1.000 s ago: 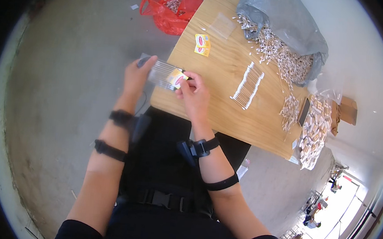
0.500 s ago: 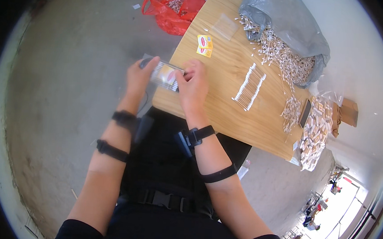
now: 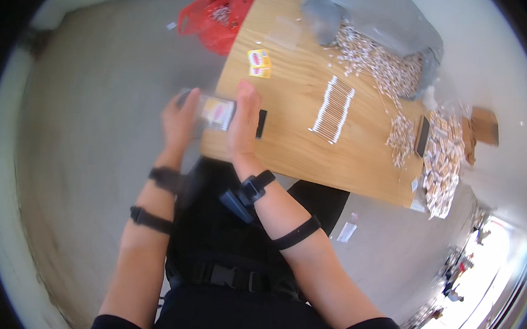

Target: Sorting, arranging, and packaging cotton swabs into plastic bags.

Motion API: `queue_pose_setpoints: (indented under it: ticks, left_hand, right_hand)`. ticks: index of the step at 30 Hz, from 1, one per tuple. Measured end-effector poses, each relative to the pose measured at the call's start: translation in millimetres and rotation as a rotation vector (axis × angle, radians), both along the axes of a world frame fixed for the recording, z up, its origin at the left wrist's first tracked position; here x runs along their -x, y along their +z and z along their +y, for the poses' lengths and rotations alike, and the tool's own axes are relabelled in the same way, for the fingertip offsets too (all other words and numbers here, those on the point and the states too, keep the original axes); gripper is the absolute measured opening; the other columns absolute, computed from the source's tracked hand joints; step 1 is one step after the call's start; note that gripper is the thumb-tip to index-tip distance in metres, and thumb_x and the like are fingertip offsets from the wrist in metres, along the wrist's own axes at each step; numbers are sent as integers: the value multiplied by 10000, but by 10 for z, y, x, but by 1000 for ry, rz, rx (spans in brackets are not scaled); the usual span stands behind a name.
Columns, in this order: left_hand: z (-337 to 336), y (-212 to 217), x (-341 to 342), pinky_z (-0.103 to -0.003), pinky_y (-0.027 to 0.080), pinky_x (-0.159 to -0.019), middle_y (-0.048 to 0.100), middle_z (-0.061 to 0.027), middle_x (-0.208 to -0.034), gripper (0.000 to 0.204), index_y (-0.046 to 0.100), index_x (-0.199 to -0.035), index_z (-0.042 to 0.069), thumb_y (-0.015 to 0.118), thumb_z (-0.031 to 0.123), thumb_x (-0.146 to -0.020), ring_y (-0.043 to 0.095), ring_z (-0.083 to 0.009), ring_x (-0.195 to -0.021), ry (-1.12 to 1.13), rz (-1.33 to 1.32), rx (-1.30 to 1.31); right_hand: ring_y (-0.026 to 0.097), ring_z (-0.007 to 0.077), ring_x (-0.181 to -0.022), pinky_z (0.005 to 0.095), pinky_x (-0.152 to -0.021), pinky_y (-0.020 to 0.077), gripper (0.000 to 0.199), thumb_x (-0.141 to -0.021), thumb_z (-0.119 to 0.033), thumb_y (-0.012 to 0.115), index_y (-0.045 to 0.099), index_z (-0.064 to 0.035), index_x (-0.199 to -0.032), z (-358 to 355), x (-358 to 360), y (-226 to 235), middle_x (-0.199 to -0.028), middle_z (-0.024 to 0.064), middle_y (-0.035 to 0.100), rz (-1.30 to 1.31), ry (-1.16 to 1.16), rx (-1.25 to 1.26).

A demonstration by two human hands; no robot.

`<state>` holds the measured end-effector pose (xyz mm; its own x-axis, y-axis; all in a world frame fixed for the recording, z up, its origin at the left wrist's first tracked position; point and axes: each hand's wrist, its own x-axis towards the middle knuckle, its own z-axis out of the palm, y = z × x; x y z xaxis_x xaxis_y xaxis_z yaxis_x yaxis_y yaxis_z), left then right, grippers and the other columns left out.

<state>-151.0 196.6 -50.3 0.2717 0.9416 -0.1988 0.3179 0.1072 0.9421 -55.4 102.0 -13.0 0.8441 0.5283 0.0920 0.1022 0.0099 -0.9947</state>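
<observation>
Over the table's left edge, my left hand (image 3: 178,122) is closed on one end of a clear plastic packet of cotton swabs (image 3: 217,113) with a yellow and white label inside. My right hand (image 3: 244,123) stands edge-on at the packet's other end, fingers stretched out and palm toward it. Both the left hand and the packet are smeared by motion. Just right of my right hand, a small black bar (image 3: 261,124) lies on the wooden table (image 3: 282,156). Farther right is a neat row of cotton swabs (image 3: 332,110).
Yellow printed cards (image 3: 259,63) and a clear bag (image 3: 285,33) lie farther back. A grey sack (image 3: 383,20) spills loose swabs. At the right are a small swab pile (image 3: 401,140), a black block (image 3: 422,137) and stacked packets (image 3: 444,159). A red bag (image 3: 215,20) sits left of the table.
My right hand has gone from gripping the packet with bent fingers to lying straight against its end. The black bar now shows on the table. The view has shifted a little.
</observation>
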Motion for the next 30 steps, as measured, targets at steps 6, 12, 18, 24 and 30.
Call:
queue_pose_setpoints:
  ticks: [6,12,18,24,30]
  left_hand:
    - [-245,213,7,-466,340,-990,417,-250,-1333,582,430,-1287,-41,685,194,-819,396,-391,-1208,-18,515,-680]
    - [-1371,711,-1033,-483,177,-1134,192,-223,-1510,911,202,-1460,15,730,232,-750,153,-389,-1408,-878,256,-820]
    - [-1716,396,-1548,-487,159,-1135,218,-114,-1531,932,235,-1454,23,671,463,-758,161,-264,-1431,-1004,412,-943]
    - [-1821,329,-1544,-484,172,-1127,263,-132,-1508,924,292,-1425,-4,644,528,-756,201,-261,-1418,-1006,484,-1042]
    - [-1840,362,-1518,-520,153,-1124,255,-170,-1505,910,275,-1423,-31,645,490,-775,189,-315,-1416,-987,424,-1005]
  right_hand:
    - [524,158,-1035,308,-857,440,359,-977,-313,394,560,-44,-1147,-827,-791,269,-1101,79,534,223,-280,-105]
    - [526,179,-1013,329,-874,443,401,-969,-342,414,505,-38,-1213,-1775,-1341,33,-1020,72,539,310,-712,-125]
    - [523,210,-1010,339,-856,475,444,-990,-378,368,504,-2,-1183,-2011,-1283,-77,-1048,123,521,484,-619,-261]
    - [530,206,-1001,339,-872,483,427,-990,-357,410,502,10,-1189,-2029,-1306,-25,-1048,122,522,496,-607,-305]
    - [510,208,-1076,336,-927,458,429,-1003,-343,379,488,15,-1212,-1952,-1379,-63,-1103,123,510,463,-542,-307]
